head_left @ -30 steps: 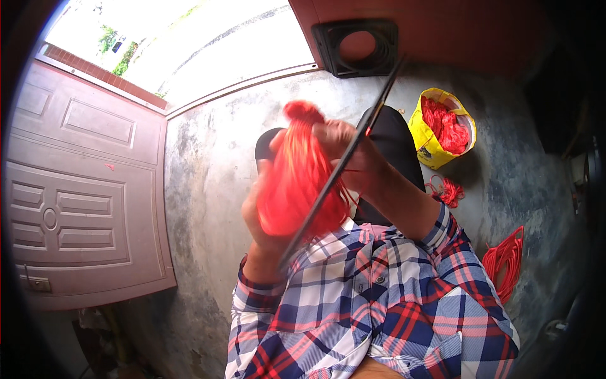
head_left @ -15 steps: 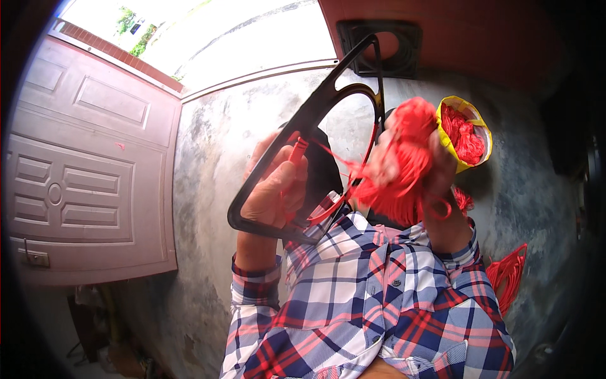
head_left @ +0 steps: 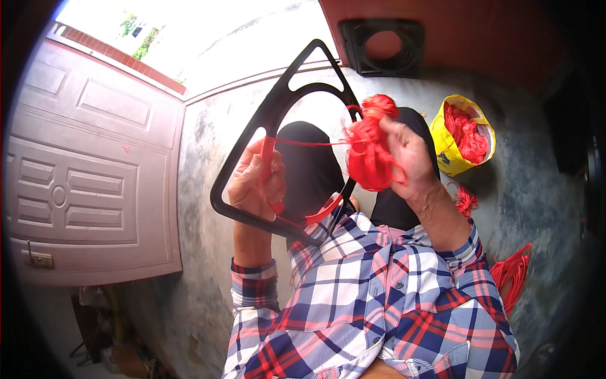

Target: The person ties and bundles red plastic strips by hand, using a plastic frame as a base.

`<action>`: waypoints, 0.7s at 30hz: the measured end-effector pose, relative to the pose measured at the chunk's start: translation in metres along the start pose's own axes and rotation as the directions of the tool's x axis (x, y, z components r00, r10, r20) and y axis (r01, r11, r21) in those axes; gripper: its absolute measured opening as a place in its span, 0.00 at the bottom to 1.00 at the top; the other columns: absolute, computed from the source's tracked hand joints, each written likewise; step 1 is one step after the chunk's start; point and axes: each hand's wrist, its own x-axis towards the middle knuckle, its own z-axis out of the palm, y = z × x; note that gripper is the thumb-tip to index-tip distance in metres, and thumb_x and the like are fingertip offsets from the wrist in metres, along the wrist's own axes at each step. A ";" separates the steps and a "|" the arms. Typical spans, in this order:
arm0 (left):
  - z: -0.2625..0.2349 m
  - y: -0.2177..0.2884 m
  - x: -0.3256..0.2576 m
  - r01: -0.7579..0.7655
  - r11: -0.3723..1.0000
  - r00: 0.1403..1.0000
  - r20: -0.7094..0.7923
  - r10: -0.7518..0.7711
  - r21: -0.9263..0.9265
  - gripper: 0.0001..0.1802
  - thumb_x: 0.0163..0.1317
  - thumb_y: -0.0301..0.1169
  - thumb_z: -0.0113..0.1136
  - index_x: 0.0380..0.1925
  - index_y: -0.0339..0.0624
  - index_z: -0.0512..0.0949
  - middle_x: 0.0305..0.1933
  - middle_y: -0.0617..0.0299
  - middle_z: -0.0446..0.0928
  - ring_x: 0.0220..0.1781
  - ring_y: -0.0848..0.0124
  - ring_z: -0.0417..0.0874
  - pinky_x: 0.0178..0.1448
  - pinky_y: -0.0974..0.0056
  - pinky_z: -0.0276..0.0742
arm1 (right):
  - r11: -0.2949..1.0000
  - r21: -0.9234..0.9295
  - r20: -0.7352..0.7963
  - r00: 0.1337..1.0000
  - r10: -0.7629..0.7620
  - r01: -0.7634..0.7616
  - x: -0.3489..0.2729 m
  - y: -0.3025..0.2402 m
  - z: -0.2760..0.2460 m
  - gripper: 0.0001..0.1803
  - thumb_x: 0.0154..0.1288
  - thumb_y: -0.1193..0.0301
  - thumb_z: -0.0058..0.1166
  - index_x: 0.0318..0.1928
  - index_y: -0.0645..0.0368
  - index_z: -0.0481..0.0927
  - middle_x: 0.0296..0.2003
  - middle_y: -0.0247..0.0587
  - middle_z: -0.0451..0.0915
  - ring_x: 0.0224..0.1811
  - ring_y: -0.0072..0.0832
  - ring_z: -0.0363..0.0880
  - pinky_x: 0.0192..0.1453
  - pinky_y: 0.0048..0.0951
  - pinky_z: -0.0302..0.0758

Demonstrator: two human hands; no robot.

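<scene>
My left hand (head_left: pixel 255 183) grips a black triangular frame (head_left: pixel 285 98) with a curved inner opening, at its left side. Red cord is wrapped tightly on the bar by my fingers (head_left: pixel 267 155), and more red wrapping (head_left: pixel 325 208) covers part of the inner curve near my shirt. From my left fingers a thin strand (head_left: pixel 309 143) runs taut to a looped bundle of red cord (head_left: pixel 369 161). My right hand (head_left: pixel 409 151) is closed around that bundle, just right of the frame; its loops hide some of my fingers.
A yellow bag (head_left: pixel 447 148) of red cord stands on the floor to the right. A small red bundle (head_left: pixel 466 201) and a longer red hank (head_left: pixel 512 275) lie nearer. A black square piece with a round hole (head_left: pixel 352 47) is at the far wall; a panelled door (head_left: pixel 95 158) stands left.
My right hand has drawn the cord bundle lower and to the left, and the strand has pulled straight. The frame has shifted slightly left and turned to face me more.
</scene>
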 end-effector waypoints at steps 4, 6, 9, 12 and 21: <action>0.012 -0.004 0.002 0.094 0.982 0.992 0.104 -0.077 -0.167 0.29 0.70 0.45 0.48 0.62 0.34 0.67 0.38 0.53 0.73 0.19 0.78 0.66 0.17 0.75 0.61 | 0.822 -0.564 0.407 0.892 0.194 0.078 -0.014 -0.008 0.026 0.24 0.61 0.76 0.54 0.59 0.65 0.72 0.47 0.44 0.81 0.51 0.27 0.80 0.59 0.29 0.73; 0.028 -0.010 0.000 0.086 0.947 0.996 0.014 -0.087 -0.310 0.43 0.65 0.57 0.49 0.65 0.29 0.61 0.62 0.37 0.69 0.45 0.59 0.83 0.46 0.58 0.83 | 0.371 -0.808 0.542 0.825 0.162 0.458 -0.014 -0.015 0.050 0.24 0.58 0.75 0.61 0.56 0.65 0.73 0.39 0.46 0.84 0.43 0.27 0.84 0.51 0.27 0.77; 0.052 -0.021 0.004 0.096 0.940 0.990 0.131 -0.055 -0.328 0.43 0.69 0.59 0.42 0.63 0.24 0.62 0.64 0.41 0.68 0.65 0.51 0.72 0.64 0.50 0.73 | 0.259 -0.824 0.467 0.863 -0.193 0.504 -0.014 0.003 0.071 0.17 0.54 0.73 0.66 0.43 0.63 0.76 0.30 0.47 0.83 0.32 0.33 0.86 0.37 0.28 0.80; 0.042 -0.024 0.001 -0.101 0.873 0.983 -0.085 0.161 0.476 0.45 0.68 0.61 0.42 0.62 0.24 0.64 0.65 0.40 0.67 0.67 0.49 0.68 0.69 0.48 0.66 | 0.074 -0.736 0.604 0.702 -0.378 0.673 -0.008 0.020 0.062 0.15 0.53 0.73 0.67 0.39 0.61 0.75 0.27 0.45 0.81 0.29 0.35 0.84 0.34 0.29 0.80; 0.041 -0.035 0.011 -0.018 0.971 0.994 0.104 0.044 -0.240 0.33 0.68 0.59 0.46 0.52 0.37 0.73 0.54 0.48 0.77 0.57 0.55 0.78 0.62 0.52 0.77 | -0.178 -0.639 0.732 0.520 -0.440 0.749 0.007 0.017 0.054 0.15 0.45 0.74 0.72 0.34 0.60 0.79 0.28 0.43 0.80 0.28 0.37 0.81 0.35 0.29 0.78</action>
